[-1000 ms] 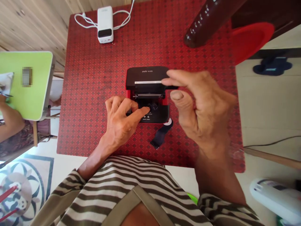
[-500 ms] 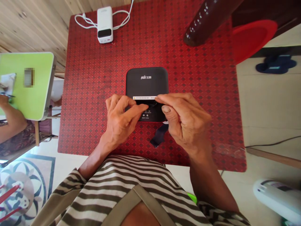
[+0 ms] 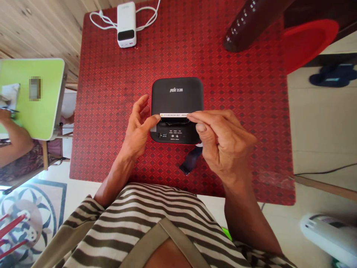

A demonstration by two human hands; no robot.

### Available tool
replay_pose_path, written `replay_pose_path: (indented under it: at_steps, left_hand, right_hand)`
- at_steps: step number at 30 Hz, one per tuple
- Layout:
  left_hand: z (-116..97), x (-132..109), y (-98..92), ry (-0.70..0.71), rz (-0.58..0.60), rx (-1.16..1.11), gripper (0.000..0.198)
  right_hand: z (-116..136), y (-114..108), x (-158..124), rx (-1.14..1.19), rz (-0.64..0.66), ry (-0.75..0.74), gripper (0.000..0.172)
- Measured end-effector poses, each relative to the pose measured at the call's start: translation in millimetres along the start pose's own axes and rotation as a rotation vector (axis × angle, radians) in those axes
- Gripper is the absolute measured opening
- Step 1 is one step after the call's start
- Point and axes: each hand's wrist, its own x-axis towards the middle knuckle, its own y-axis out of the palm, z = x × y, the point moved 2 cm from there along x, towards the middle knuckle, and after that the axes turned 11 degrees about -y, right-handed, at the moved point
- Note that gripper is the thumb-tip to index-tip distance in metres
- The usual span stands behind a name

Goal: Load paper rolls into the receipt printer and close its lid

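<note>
A square black device (image 3: 177, 100) with rounded corners, which looks like a receipt printer, lies on the red table. A white label strip (image 3: 174, 115) with small print runs across it, above a dark slot (image 3: 175, 122) and a row of icons. My left hand (image 3: 137, 128) rests at the device's left side, thumb tip on the strip's left end and fingers spread. My right hand (image 3: 223, 139) has its index fingertip at the strip's right end, the thumb a little apart below it. A dark strap (image 3: 191, 160) lies in front of the device.
A white power bank (image 3: 126, 24) with a cable stands at the table's back left. A dark cylinder (image 3: 237, 39) is at the back right, beside a red stool (image 3: 309, 42). To the left, another person's arm (image 3: 13, 134) reaches over a green table (image 3: 47, 111).
My left hand has drawn back from the slot to the device's left edge, its fingers spreading and its thumb now on the strip. My right hand stays at the strip's right end.
</note>
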Motion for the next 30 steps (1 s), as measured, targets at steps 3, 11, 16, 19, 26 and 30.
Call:
replay_pose_path:
  at_steps: [3,11,16,19,26,30]
  left_hand:
    - [5.3,3.5,-3.8,-0.048,0.048,-0.001,0.068]
    - [-5.1,-4.8,-1.6,-0.015,0.06,-0.04,0.07]
    - [-10.0,-25.3,-9.6,-0.021,0.108,-0.146,0.059]
    - [-13.8,-30.9,-12.9,-0.03,0.133,-0.143,0.06]
    - [-28.2,-28.7,-12.7,-0.038,0.115,-0.037,0.057]
    - [-30.0,-28.8,-12.6,-0.052,0.129,0.001,0.056]
  right_hand:
    - [-0.5,3.4,-1.7,-0.012,-0.011,-0.007,0.028]
    - [2.6,1.2,-11.4,0.068,-0.064,0.055,0.031]
    - [6.0,-1.9,-29.4,0.012,-0.329,0.202,0.027]
    - [4.3,2.4,-41.5,0.007,-0.296,0.287,0.029]
    - [3.1,7.1,-50.1,0.034,-0.23,0.307,0.032]
    - [4.0,10.2,-48.9,0.005,-0.283,0.318,0.032]
